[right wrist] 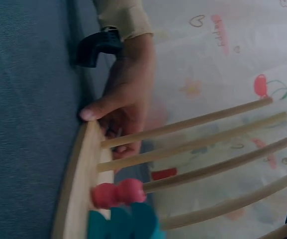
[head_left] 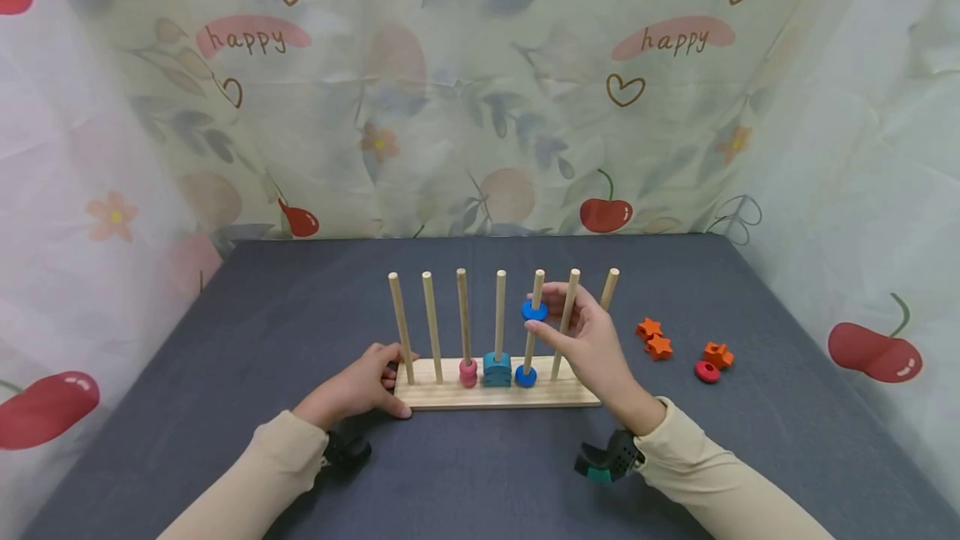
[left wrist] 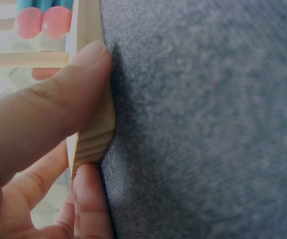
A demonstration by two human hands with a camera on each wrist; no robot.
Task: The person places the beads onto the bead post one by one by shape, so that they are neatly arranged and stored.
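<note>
Right grip [head_left: 588, 344] pinches a blue ring [head_left: 534, 312] around a peg [head_left: 539, 280]; left grip [head_left: 362, 382] holds the board's end [head_left: 408, 394], counter [head_left: 465, 473] in front.

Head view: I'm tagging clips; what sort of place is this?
Probably a makeshift tabletop recording booth: pale, cherry-printed fabric curtains enclose the back and both sides of a dark grey cloth-covered table, with a black device at each wrist.

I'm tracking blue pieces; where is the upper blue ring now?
In the head view, right of centre, the upper blue ring is around the fifth peg from the left, held by the right hand above another blue piece.
</note>
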